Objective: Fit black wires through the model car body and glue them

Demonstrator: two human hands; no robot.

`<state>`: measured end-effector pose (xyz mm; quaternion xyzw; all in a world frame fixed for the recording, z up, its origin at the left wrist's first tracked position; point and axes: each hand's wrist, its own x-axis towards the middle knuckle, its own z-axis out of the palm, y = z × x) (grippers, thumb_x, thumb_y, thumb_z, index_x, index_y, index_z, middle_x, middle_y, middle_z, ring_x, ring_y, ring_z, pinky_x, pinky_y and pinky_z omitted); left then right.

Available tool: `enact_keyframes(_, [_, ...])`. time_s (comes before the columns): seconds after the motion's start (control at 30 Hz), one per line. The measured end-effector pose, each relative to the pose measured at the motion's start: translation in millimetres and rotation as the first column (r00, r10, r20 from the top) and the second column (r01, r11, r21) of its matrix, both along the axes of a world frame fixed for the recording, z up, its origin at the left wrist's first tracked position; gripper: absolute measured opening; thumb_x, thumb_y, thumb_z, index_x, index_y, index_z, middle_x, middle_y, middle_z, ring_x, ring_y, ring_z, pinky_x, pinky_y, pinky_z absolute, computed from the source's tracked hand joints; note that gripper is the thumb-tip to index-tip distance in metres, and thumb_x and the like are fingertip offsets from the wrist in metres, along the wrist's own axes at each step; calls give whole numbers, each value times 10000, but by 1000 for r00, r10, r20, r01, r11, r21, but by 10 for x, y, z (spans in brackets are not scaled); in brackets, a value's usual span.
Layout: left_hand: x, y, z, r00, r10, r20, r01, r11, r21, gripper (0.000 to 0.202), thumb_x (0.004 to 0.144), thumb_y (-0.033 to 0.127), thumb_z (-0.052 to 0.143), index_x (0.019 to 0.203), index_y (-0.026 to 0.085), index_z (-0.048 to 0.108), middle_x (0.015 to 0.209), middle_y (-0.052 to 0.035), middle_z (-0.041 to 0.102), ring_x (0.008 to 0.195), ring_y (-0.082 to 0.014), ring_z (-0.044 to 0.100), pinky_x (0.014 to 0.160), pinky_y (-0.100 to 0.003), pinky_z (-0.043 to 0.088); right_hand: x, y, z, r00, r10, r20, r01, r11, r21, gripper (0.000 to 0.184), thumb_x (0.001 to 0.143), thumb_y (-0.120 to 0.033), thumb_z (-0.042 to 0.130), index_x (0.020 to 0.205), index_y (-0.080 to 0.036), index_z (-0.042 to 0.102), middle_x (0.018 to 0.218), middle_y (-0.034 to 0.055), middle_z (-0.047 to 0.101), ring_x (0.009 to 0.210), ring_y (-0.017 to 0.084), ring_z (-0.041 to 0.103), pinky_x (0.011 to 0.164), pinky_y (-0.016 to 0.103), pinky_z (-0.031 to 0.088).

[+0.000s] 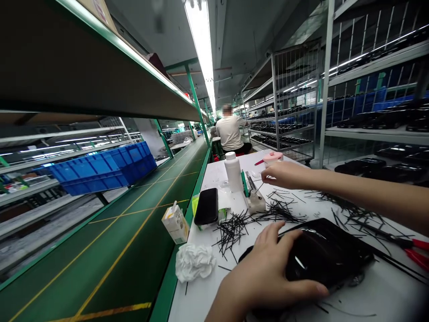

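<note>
- The left hand (264, 268) lies over a glossy black moulded object (326, 252), its fingers (276, 237) spread wide across the top and the thumb reaching along the near edge; whether they grip it or only rest on it, I cannot tell.
- The right hand (288, 175) sits above the scattered strands, its fingertips (266, 175) pinched close together; whether they hold a thin strand, I cannot tell.
- Loose black strands (231, 232) lie in heaps on the white worktop (201, 295), directly below the right fingers and just left of the left fingers.
- Just below and left of the right fingers, a small white holder (254, 202) carries a metal tool and a green-handled piece.
- Left of those fingers stand a white plastic bottle (233, 172) and, farther down, a black smartphone (207, 206) lying on a yellow-green packet.
- Ahead of the right fingers are a pink-lidded container (273, 157) and a red pen (258, 162).
- Right of the left fingers, red-handled pliers (415, 255) lie at the worktop's edge.
- Left of the left fingers lies crumpled white tissue (194, 263), with a small carton (175, 223) on the green conveyor belt (117, 232) farther left.
- Far ahead of the fingers, a co-worker in a pale shirt (230, 133) sits at the bench, beside wire shelves of black trays (284, 127).
- Blue crates (100, 172) stand beyond the belt.
</note>
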<state>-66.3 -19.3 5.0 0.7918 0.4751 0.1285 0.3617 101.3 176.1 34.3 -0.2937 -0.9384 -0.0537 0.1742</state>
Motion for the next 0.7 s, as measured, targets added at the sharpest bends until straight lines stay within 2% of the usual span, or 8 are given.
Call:
enact_keyframes(0.2, [-147,105,-1,980,187,66,-190,981,47,652,893,571,558,1449,252,441,1476,-99,487,1317,-295,497,1111,-459,404,-161,68,24,998,-8,-66,8,1000,-2,236,975,-351,577,865,-154,645,857,15,657,772,142,632,727,318,545])
enact_keyframes(0.37, [-210,221,-70,976,208,58,-210,977,28,510,928,519,522,1331,210,570,1221,-83,681,1122,-251,628,1013,-378,463,-355,7,168,997,-42,-64,34,991,-127,112,895,-246,671,913,-135,666,904,60,662,764,164,633,698,318,520])
enact_keyframes(0.47, [-246,279,-97,964,264,24,-265,963,49,477,942,504,489,1279,188,607,1155,-80,708,1046,-242,652,959,-350,481,-293,-338,259,989,-37,-146,8,981,-196,166,848,-120,651,1009,-118,689,1056,171,660,865,235,662,697,312,494])
enact_keyframes(0.57, [-283,308,-106,953,302,-5,-301,951,70,483,952,524,439,1224,172,628,1138,-92,714,1026,-257,651,941,-369,480,-44,-1016,41,979,55,-198,-120,935,-334,180,897,-237,617,1053,-183,688,976,94,710,833,202,686,687,264,511])
enact_keyframes(0.6, [-289,305,-98,953,304,-9,-303,951,68,490,951,537,430,1192,166,642,1122,-98,718,1026,-269,648,939,-382,478,52,-1282,-130,970,123,-210,-207,872,-444,170,917,-271,587,1044,-235,694,891,29,723,756,158,692,649,223,515])
enact_keyframes(0.63, [-290,295,-83,953,302,-11,-301,951,65,493,948,550,426,1151,165,658,1104,-98,722,1029,-278,646,942,-392,474,141,-1545,-340,934,125,-333,-332,646,-687,216,912,-258,574,1093,-243,690,844,17,727,698,151,693,596,213,515])
enact_keyframes(0.67, [-285,278,-61,955,295,-10,-294,954,56,492,945,562,423,1118,172,670,1096,-94,724,1040,-282,643,951,-395,469,219,-1788,-571,905,41,-424,-410,357,-839,308,891,-296,604,1192,-277,664,903,19,737,735,166,711,610,228,537])
enact_keyframes(0.7, [-276,256,-31,958,287,-8,-286,957,41,490,942,574,423,1096,185,678,1100,-86,724,1059,-284,638,966,-395,462,280,-2000,-804,863,-137,-486,-466,159,-871,388,825,-359,688,1209,-311,671,934,16,737,774,182,722,654,244,559])
